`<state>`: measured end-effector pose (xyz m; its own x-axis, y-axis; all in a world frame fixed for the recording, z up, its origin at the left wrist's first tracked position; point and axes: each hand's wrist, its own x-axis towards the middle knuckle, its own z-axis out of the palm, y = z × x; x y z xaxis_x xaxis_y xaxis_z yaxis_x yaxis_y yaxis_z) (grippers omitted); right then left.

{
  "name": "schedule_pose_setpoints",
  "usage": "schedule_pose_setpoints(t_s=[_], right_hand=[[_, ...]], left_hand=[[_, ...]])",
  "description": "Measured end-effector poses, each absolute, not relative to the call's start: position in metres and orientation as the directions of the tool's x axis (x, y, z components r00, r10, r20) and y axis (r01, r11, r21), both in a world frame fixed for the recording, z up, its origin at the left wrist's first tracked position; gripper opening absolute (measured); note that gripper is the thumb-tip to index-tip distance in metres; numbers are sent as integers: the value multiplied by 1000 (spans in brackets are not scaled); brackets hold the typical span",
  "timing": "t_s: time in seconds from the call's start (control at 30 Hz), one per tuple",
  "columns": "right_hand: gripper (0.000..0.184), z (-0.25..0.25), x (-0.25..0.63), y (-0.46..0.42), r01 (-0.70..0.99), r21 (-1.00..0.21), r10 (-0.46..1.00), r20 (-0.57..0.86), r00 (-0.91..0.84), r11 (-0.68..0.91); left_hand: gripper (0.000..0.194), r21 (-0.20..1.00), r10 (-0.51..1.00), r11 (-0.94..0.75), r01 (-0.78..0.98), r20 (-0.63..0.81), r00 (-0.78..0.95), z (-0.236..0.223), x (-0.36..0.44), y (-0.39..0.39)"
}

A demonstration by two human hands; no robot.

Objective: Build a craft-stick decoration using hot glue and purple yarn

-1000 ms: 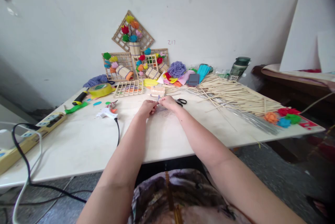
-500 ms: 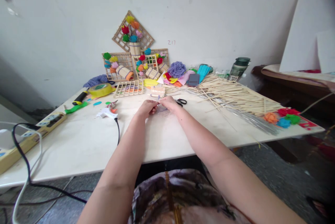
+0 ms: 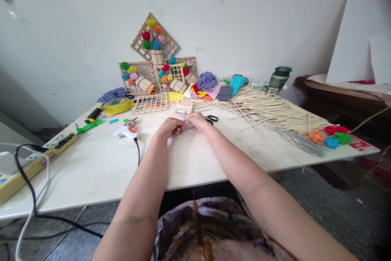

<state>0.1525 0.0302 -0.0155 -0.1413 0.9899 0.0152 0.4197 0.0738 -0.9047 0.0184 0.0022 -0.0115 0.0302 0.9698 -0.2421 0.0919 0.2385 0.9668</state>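
My left hand (image 3: 171, 126) and my right hand (image 3: 197, 120) are close together over the middle of the table, fingers closed in a pinch. Between their fingertips runs a strand of purple yarn (image 3: 185, 114), which leads up to a small bundle of short wooden sticks (image 3: 183, 106) lying just beyond. Loose yarn fibres show faintly below my hands. Right beside my right hand lie black-handled scissors (image 3: 211, 119). A white hot glue gun (image 3: 126, 132) rests to the left of my left hand.
Stick lattices with felt flowers (image 3: 155, 41) lean on the wall. Purple yarn balls (image 3: 206, 80), yellow tape (image 3: 117, 105) and a green bottle (image 3: 279, 80) stand at the back. Many wooden sticks (image 3: 275, 108) cover the right side. A power strip (image 3: 55, 147) with cables sits at the left edge.
My left hand has shifted slightly left, widening the gap between my hands a little. The stick bundle and everything else on the table stay in place.
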Motion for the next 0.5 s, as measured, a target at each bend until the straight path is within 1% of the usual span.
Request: schedule_pose_setpoints(t_s=[0.1,0.27,0.37,0.5], right_hand=[[7,-17,152,32,330,-944,991,-20,-133,25],[7,-18,152,31,280,-960,990,-24,-140,16],[7,-15,153,27,232,-973,988,-41,-146,-6],[5,-11,154,24,162,-983,982,-110,-154,-85]], left_hand=[[5,957,964,256,136,-263,37,-7,15,-1],[8,959,970,213,189,-231,80,2,11,-7],[13,957,961,180,228,-220,165,4,11,-10],[16,940,929,148,308,-238,282,1,11,-9]])
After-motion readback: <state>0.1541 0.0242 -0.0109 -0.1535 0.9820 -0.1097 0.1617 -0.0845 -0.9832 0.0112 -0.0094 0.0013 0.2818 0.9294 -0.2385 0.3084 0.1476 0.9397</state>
